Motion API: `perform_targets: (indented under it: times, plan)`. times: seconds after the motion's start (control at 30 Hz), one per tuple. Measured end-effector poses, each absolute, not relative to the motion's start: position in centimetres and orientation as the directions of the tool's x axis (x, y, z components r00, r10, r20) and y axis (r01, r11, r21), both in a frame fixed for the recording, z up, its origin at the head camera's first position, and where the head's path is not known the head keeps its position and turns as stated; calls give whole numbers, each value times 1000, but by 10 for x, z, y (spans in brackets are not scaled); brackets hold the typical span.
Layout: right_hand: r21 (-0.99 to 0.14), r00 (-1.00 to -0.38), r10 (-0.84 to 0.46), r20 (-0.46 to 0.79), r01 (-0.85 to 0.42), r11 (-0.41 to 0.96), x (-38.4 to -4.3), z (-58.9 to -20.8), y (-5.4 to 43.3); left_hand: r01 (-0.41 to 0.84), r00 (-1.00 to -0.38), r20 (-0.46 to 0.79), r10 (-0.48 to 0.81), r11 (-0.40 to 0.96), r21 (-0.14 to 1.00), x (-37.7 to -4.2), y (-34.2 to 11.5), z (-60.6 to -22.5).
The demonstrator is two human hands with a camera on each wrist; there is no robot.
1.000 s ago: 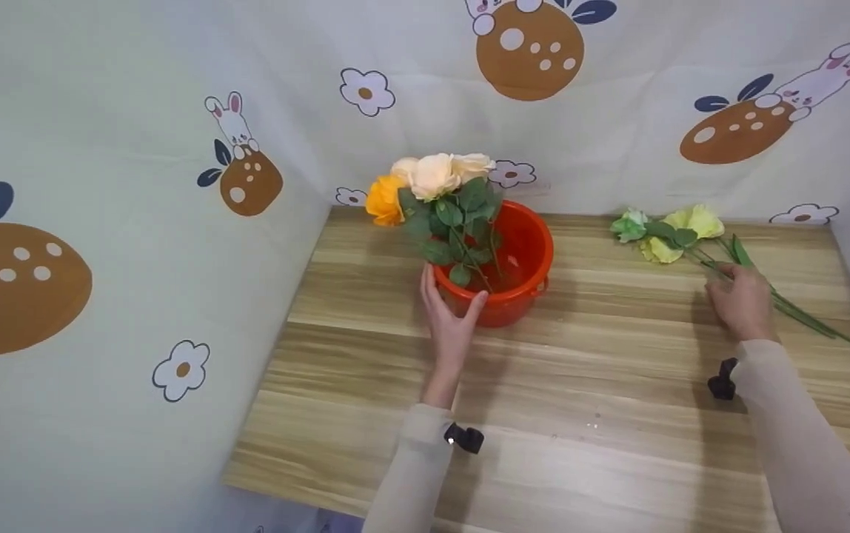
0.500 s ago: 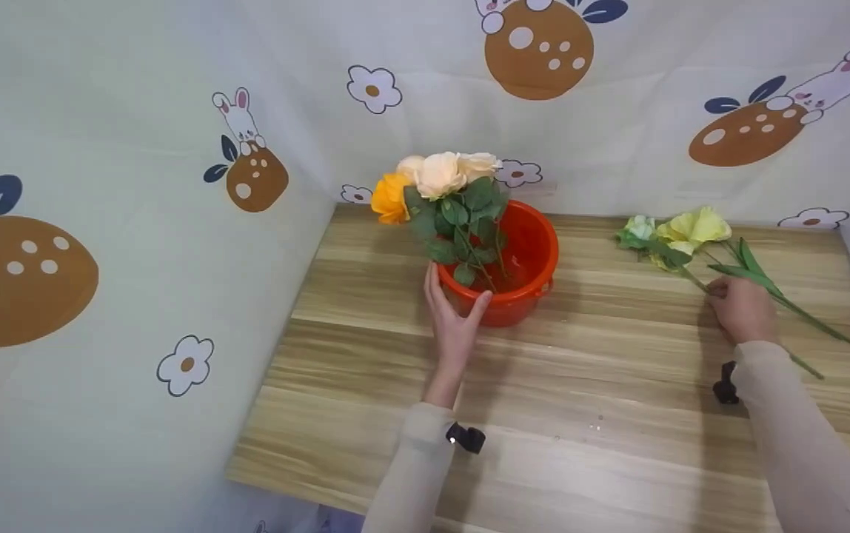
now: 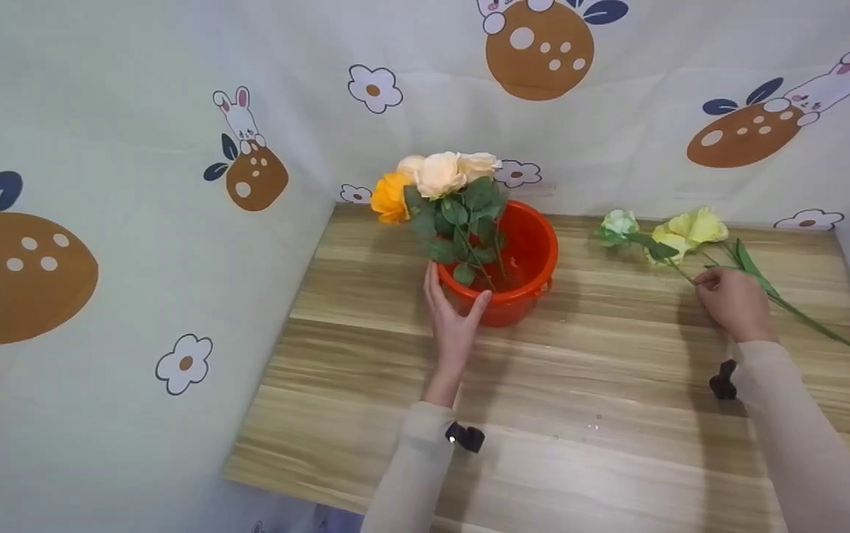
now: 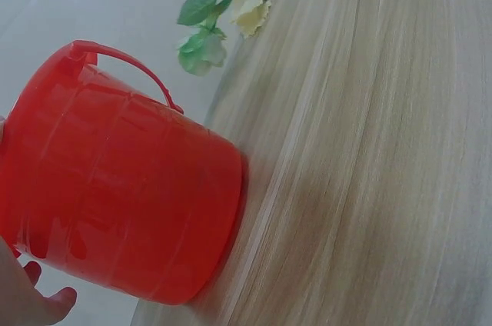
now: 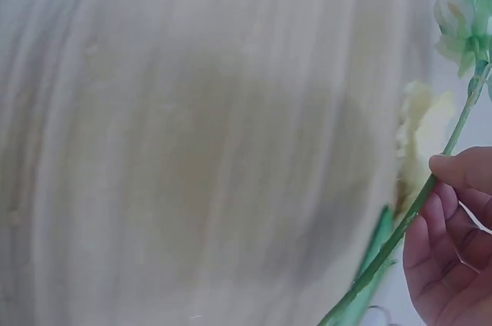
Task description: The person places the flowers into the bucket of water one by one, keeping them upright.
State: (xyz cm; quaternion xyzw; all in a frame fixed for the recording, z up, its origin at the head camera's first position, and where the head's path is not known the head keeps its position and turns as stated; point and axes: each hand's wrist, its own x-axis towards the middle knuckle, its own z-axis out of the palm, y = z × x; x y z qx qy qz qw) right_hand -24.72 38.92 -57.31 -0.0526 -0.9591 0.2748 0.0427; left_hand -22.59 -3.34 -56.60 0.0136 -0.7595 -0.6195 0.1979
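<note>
A red bucket (image 3: 525, 248) stands on the table, also large in the left wrist view. My left hand (image 3: 453, 326) holds its near left side, thumb at the front rim and fingers along the left. Inside lean peach roses (image 3: 440, 174) and an orange flower (image 3: 391, 198) with green leaves. My right hand (image 3: 736, 300) pinches the green stem of a pale green-and-white flower (image 5: 465, 22) between thumb and fingers. Just behind that hand lie yellow flowers (image 3: 691, 231), whose long green stem (image 3: 825, 326) runs to the right.
The wood-grain table (image 3: 580, 400) meets a patterned cloth backdrop (image 3: 617, 133) at the back and on both sides. Its left edge slants toward me. The bucket's handle (image 4: 131, 61) rests low against its side.
My right hand has drawn the pale green flower's stem apart from the yellow flowers, first toward me, then leftward with its bloom. My left hand has kept its place on the bucket.
</note>
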Motion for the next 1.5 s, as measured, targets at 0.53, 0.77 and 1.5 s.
perform_targets:
  times: [0.53,0.77,1.5]
  plan:
    - [-604,-975,134,177,0,797,-251,-523,355,226,-920,291,-262,250,941,-225,-34,-566]
    - [-638,-967,146,209,-21,770,-255,-501,337,241,-915,303,-266,240,940,-227,-35,-567]
    - [-773,-888,150,435,-282,569,-273,-427,249,266,-911,317,-262,215,940,-227,-33,-566]
